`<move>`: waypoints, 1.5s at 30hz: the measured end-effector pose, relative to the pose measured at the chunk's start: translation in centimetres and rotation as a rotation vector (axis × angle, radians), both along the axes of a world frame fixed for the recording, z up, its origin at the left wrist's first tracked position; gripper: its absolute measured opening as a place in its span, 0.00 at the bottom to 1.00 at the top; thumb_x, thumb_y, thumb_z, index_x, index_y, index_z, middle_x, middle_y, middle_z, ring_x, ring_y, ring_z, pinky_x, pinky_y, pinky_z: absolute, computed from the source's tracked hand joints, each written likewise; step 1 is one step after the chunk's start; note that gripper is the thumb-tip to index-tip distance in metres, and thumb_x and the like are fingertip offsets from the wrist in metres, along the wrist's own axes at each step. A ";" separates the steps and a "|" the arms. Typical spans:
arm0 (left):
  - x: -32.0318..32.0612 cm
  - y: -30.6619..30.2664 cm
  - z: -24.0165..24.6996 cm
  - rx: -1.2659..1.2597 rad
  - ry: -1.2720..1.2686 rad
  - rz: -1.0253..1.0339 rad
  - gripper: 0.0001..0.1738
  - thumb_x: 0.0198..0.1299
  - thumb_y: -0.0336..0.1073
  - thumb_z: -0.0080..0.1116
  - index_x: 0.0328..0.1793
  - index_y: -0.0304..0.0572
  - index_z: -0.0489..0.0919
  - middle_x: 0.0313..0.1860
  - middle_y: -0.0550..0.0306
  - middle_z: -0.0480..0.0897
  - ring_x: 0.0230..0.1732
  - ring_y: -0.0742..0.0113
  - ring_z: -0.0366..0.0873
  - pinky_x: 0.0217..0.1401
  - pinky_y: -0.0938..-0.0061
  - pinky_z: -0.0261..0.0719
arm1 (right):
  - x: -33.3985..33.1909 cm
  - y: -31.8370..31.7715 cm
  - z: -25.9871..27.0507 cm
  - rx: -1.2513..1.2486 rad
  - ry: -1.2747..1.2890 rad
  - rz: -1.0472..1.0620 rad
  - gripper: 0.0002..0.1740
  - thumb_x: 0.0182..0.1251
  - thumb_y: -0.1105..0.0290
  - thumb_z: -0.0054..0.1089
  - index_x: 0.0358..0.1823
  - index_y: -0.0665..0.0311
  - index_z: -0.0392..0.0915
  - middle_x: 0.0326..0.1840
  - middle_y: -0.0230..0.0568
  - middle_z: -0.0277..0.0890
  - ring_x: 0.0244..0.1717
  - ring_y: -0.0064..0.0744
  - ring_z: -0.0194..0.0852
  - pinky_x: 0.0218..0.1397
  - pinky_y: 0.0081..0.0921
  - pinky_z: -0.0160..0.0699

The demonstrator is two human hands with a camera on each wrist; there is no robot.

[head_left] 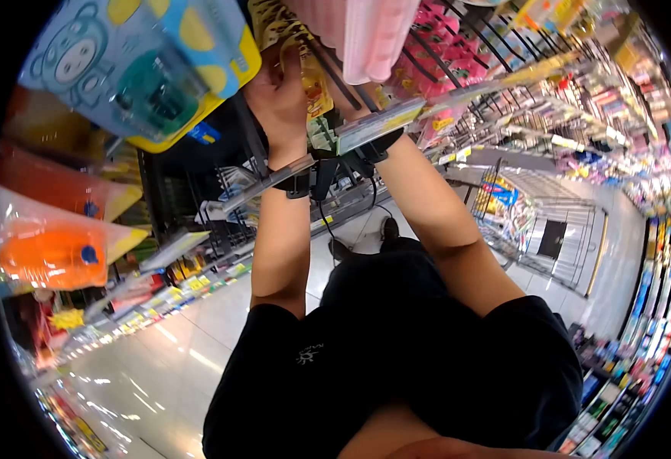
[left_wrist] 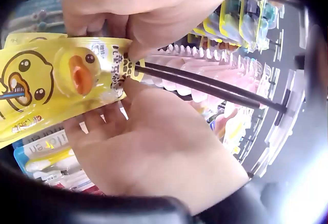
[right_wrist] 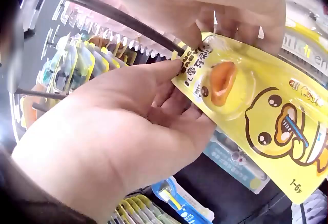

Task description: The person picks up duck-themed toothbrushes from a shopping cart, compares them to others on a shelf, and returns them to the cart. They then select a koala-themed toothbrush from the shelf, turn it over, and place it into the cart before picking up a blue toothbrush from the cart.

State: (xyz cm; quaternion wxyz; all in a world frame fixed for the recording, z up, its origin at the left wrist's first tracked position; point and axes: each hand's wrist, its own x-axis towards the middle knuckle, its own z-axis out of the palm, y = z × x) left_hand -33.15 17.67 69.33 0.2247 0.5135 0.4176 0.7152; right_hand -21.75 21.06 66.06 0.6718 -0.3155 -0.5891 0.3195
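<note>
A yellow children's toothbrush pack (right_wrist: 281, 126) shows a cartoon duck and, under clear plastic, a moulded duck head with an orange beak. Its top end is at the tip of a dark display hook (left_wrist: 205, 83). My left hand (left_wrist: 154, 142) grips one side of that end, thumb by the top corner and fingers behind the card. From the opposite side my right hand (right_wrist: 118, 126) pinches the same end, its thumb beside the hook tip. In the head view, a price-tag strip (head_left: 381, 126) hides much of the right hand.
Pink packs (head_left: 381, 34) hang beside the hands, and a blue bear-print pack (head_left: 144, 69) hangs at upper left. More dark hooks (head_left: 427, 65) stick out nearby. A wire shopping cart (head_left: 565, 245) stands behind on the right, on the tiled floor (head_left: 198, 336).
</note>
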 end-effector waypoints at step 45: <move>64.4 -19.3 -56.7 -1.129 0.322 -0.788 0.17 0.66 0.37 0.65 0.56 0.37 0.79 0.41 0.61 0.84 0.39 0.74 0.81 0.42 0.79 0.77 | 86.8 -27.6 -60.3 -1.746 0.292 -0.523 0.12 0.67 0.59 0.61 0.43 0.58 0.84 0.35 0.36 0.84 0.33 0.28 0.82 0.35 0.38 0.76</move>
